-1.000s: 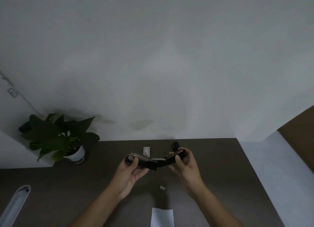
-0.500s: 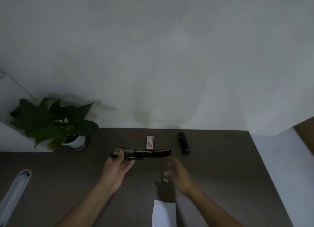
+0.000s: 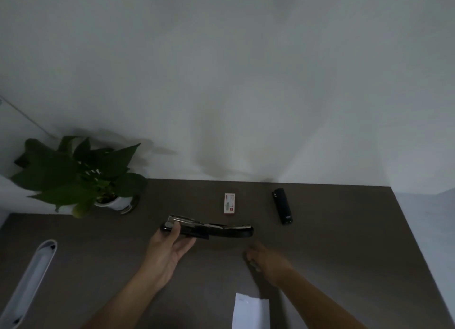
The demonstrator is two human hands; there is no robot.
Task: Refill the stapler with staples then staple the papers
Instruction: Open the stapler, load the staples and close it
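Surface (image 3: pixel 332 250): dark brown, meeting a pale wall at its far edge.

Potted plant (image 3: pixel 73 176): green leaves, white pot, far left corner of the surface.

White curved object (image 3: pixel 29 279): near left edge; I cannot tell what it is.

Stapler (image 3: pixel 209 229): black, swung open flat, metal staple channel up, held level near the middle of the surface.

My left hand (image 3: pixel 170 248): palm up, fingers (image 3: pixel 187 242) curled under the stapler's left end, thumb on top.

My right hand (image 3: pixel 267 259): blurred, low over the surface, right of and below the stapler, apart from it; its fingers seem bunched, and I cannot tell whether they pinch anything.

Papers (image 3: pixel 251 311): white, at the near edge.

Second black stapler (image 3: pixel 282 205): closed, far right.

Staple box (image 3: pixel 229 203): white and red, just beyond the open stapler.
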